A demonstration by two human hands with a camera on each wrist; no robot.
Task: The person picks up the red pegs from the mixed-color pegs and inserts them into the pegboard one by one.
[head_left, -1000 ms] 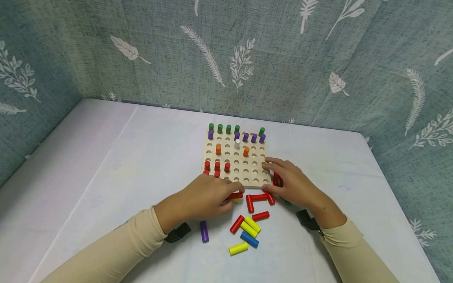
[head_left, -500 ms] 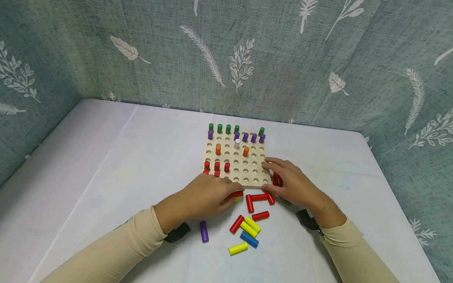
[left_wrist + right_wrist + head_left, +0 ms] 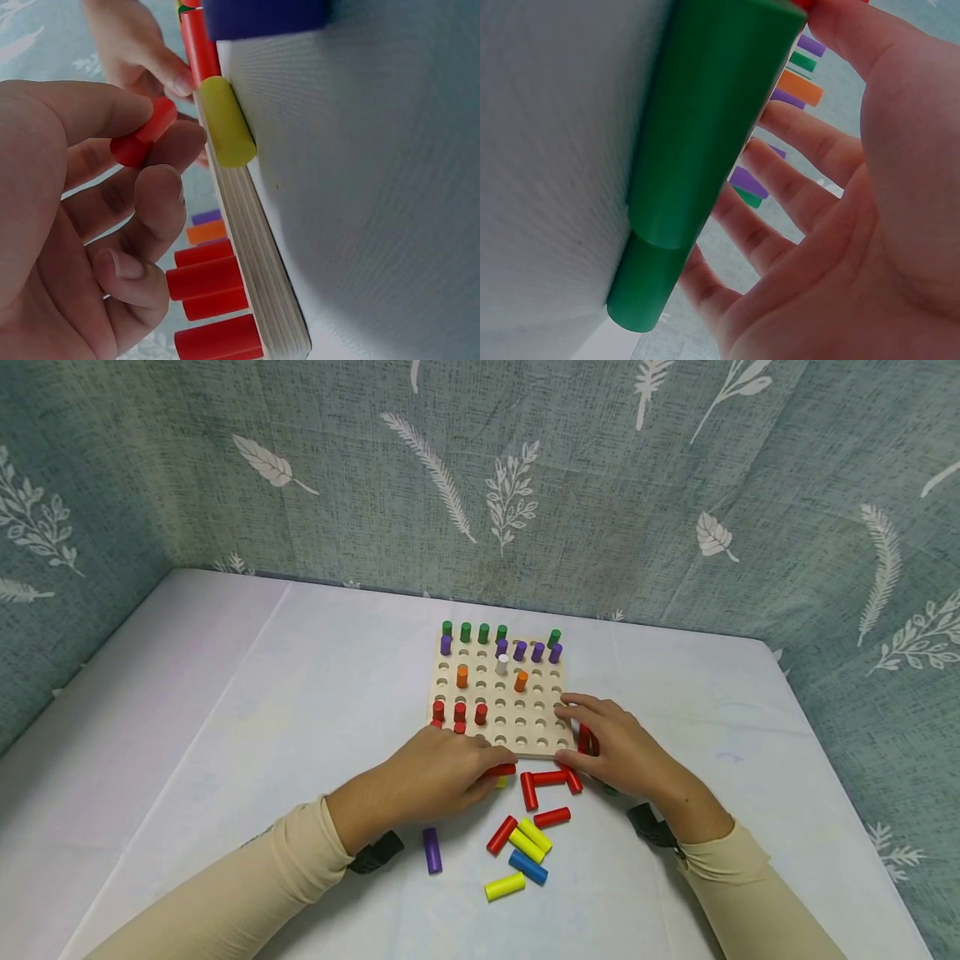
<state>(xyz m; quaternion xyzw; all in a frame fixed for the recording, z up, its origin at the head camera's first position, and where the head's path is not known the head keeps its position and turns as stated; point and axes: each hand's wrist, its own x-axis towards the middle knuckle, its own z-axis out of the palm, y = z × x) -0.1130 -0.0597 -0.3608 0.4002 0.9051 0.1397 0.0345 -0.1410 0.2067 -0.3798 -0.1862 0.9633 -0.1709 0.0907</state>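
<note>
My left hand (image 3: pixel 486 770) lies just in front of the wooden pegboard (image 3: pixel 536 710) and pinches a red peg (image 3: pixel 504 771) between thumb and fingers. The left wrist view shows this red peg (image 3: pixel 142 131) beside the board's edge (image 3: pixel 255 247) and a lying yellow peg (image 3: pixel 225 124). My right hand (image 3: pixel 600 731) rests with straight, spread fingers on the board's near right corner, over two red pegs (image 3: pixel 587 739). Its fingers (image 3: pixel 795 187) are splayed in the right wrist view, next to a green peg (image 3: pixel 705 127). On the board stand green (image 3: pixel 475 632), purple (image 3: pixel 537 652), orange (image 3: pixel 462 676), white (image 3: pixel 502 664) and red pegs (image 3: pixel 460 712).
Loose pegs lie on the white tablecloth in front of the board: red ones (image 3: pixel 551 777), yellow ones (image 3: pixel 504 886), a blue one (image 3: pixel 528 867) and a purple one (image 3: pixel 431 849). A leaf-patterned cloth wall (image 3: pixel 525 485) closes the back and sides.
</note>
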